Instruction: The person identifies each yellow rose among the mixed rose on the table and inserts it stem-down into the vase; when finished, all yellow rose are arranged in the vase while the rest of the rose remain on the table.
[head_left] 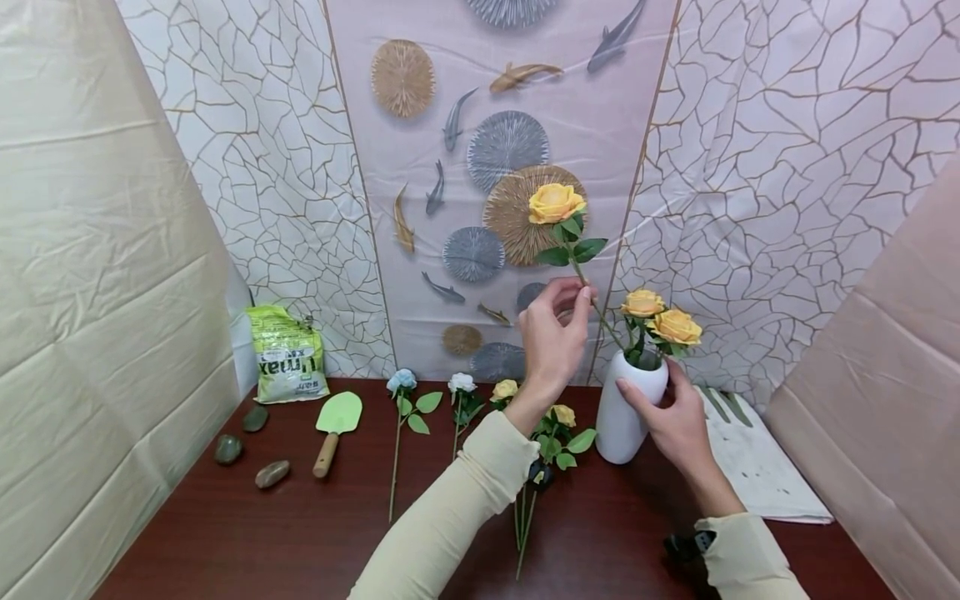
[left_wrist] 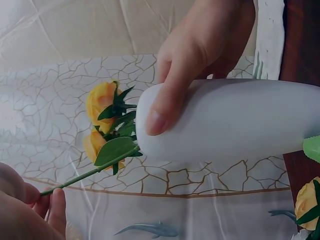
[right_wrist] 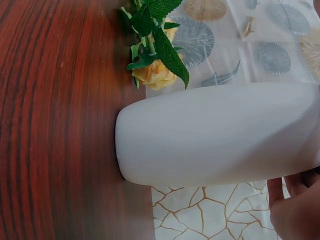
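Observation:
My left hand [head_left: 553, 337] pinches the stem of a yellow rose [head_left: 557, 204] between thumb and fingertips. The bloom points up, and the stem slants down to the mouth of a white vase [head_left: 621, 421]. Two more yellow roses [head_left: 675, 326] stand in that vase, their blooms just above its rim. My right hand [head_left: 681, 421] grips the vase near the top, with the thumb on the near side, as the left wrist view also shows. In the right wrist view the vase's base [right_wrist: 130, 145] meets the dark wooden table.
Several yellow roses [head_left: 564, 415], a white rose [head_left: 461, 382] and a blue rose [head_left: 401, 381] lie on the table [head_left: 247, 542]. Left of them are a green trowel [head_left: 339, 414], stones [head_left: 272, 474] and a green bag [head_left: 288, 358]. A white cloth [head_left: 765, 475] lies right of the vase.

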